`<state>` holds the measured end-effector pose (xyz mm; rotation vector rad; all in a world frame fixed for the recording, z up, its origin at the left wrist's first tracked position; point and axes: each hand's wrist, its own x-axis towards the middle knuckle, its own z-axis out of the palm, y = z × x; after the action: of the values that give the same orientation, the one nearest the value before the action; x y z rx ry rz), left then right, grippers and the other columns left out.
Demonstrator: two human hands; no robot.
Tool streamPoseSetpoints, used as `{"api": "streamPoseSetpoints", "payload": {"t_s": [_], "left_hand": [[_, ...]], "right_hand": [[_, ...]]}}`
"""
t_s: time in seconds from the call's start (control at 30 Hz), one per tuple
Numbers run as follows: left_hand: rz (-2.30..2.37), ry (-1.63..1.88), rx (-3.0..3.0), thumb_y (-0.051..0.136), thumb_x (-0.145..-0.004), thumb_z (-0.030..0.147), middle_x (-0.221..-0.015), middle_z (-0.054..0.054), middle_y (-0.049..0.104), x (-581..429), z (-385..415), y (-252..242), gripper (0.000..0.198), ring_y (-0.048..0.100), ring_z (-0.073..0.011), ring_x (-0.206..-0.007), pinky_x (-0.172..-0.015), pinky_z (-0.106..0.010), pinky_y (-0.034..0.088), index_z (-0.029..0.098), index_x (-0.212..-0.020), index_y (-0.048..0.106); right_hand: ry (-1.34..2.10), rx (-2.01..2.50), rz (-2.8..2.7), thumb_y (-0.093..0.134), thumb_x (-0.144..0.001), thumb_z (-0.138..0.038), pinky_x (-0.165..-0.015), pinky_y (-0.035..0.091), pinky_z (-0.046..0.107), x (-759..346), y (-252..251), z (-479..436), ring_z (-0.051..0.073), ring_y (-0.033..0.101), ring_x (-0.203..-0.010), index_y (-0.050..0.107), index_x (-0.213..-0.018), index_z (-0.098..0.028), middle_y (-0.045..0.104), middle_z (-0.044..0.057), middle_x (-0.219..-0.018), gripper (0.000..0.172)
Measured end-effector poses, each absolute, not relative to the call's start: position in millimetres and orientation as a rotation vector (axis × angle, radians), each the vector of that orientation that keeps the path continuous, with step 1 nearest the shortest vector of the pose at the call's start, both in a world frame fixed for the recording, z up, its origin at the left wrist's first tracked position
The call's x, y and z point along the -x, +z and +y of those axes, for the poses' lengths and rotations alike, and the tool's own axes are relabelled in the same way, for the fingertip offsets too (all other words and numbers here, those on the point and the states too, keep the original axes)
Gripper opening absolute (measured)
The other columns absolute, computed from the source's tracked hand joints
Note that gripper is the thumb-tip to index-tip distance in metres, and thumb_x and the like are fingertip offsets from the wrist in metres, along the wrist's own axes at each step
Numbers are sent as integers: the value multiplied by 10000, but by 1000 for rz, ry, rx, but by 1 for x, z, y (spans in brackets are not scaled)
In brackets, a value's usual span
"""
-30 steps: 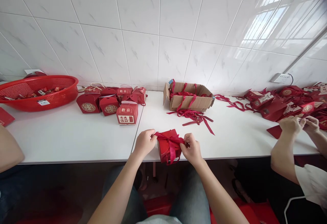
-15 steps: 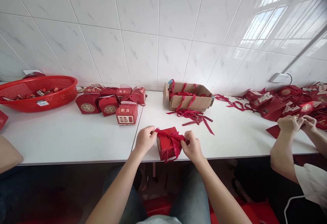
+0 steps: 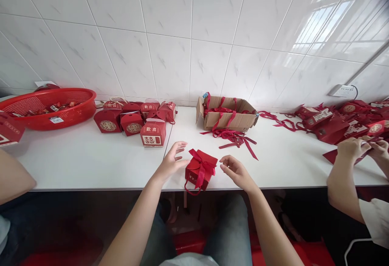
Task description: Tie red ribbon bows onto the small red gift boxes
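Note:
A small red gift box (image 3: pixel 194 173) stands at the table's front edge, a red ribbon bow (image 3: pixel 203 166) tied on its top. Its corded handle (image 3: pixel 192 190) droops over the edge. My left hand (image 3: pixel 172 162) is at the box's left side, fingers spread, the thumb very close to it; whether it touches I cannot tell. On the other side my right hand (image 3: pixel 236 170) is a little apart from the box, its fingers loosely curved and nothing between them.
Behind the box is a cardboard carton (image 3: pixel 229 121) with red ribbons (image 3: pixel 232 137) in front. Finished-looking red boxes (image 3: pixel 153 133) stand back left, beside a red plastic basket (image 3: pixel 57 116). At right, another person's hands (image 3: pixel 355 150) work near piled red boxes (image 3: pixel 331 128); another person's arm (image 3: pixel 13 172) shows at left.
Both hands have let go of the ribbon ends and moved apart, fingers opening. The box has turned somewhat. A red box at far left has come further into view.

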<state>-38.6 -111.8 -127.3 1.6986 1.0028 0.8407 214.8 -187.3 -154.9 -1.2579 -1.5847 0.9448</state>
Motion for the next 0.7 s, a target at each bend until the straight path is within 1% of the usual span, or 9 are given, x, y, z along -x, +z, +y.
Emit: {"api": "streamPoseSetpoints", "payload": {"t_s": [0.1, 0.17, 0.3, 0.37, 0.43, 0.5, 0.53, 0.6, 0.7], "left_hand": [[1038, 709, -2032, 669, -731, 354, -1383, -46, 329, 25, -136, -121, 452, 299, -293, -1327, -1065, -492, 331, 352, -1167, 551], [1055, 669, -2174, 715, -689, 359, -1399, -47, 280, 15, -150, -124, 481, 280, -317, -1319, -1057, -499, 346, 360, -1151, 583], [1071, 753, -2269, 647, -767, 295, -1429, -39, 253, 13, -157, -138, 213, 279, -307, -1319, -1051, -476, 372, 297, -979, 671], [1051, 779, -2287, 586, -815, 295, -1438, -32, 266, 22, -153, -144, 174, 273, -289, -1333, -1055, -461, 375, 293, -964, 675], [1038, 775, -2303, 545, -828, 267, -1438, -33, 286, 33, -147, -147, 211, 268, -279, -1345, -1058, -457, 376, 298, -1000, 663], [1056, 768, -2298, 512, -816, 216, -1442, -32, 297, 42, -143, -147, 250, 259, -281, -1357, -1067, -466, 364, 292, -1005, 656], [1071, 765, -2278, 490, -807, 190, -1444, -30, 305, 45, -141, -147, 267, 262, -281, -1360, -1071, -468, 358, 285, -992, 657], [1086, 752, -2210, 437, -791, 153, -1439, -32, 334, 48, -140, -145, 297, 299, -277, -1352, -1060, -453, 375, 271, -955, 655], [1079, 761, -2105, 396, -784, 152, -1399, -52, 408, 47, -140, -140, 257, 360, -269, -1327, -1022, -413, 419, 237, -870, 623]], "right_hand": [[827, 1411, -1630, 510, -859, -454, -604, 393, 274, -207, -159, -181, 133, 464, -649, 537, -803, -202, 530, 7, -743, 259], [753, 1440, -1683, 549, -835, -454, -608, 398, 285, -199, -159, -180, 143, 476, -645, 522, -769, -206, 537, 4, -717, 259], [667, 1410, -1748, 517, -867, -387, -595, 405, 291, -191, -155, -185, 146, 468, -635, 499, -723, -215, 508, 3, -703, 226], [600, 1392, -1773, 507, -875, -365, -646, 432, 307, -191, -153, -188, 162, 501, -711, 520, -721, -216, 516, 26, -777, 215], [530, 1370, -1777, 528, -865, -354, -794, 447, 353, -191, -151, -190, 205, 530, -926, 547, -730, -217, 534, 64, -935, 193], [512, 1340, -1755, 536, -862, -346, -946, 393, 403, -191, -150, -190, 238, 468, -1142, 554, -737, -215, 514, 87, -1125, 182], [531, 1324, -1738, 534, -864, -344, -984, 370, 413, -190, -150, -189, 240, 445, -1191, 550, -749, -214, 498, 89, -1191, 174], [587, 1301, -1704, 545, -860, -351, -998, 368, 406, -188, -150, -187, 226, 461, -1195, 539, -796, -218, 499, 89, -1227, 148], [633, 1293, -1691, 590, -829, -362, -956, 407, 380, -179, -151, -184, 214, 507, -1136, 525, -818, -219, 547, 81, -1140, 158]]}}
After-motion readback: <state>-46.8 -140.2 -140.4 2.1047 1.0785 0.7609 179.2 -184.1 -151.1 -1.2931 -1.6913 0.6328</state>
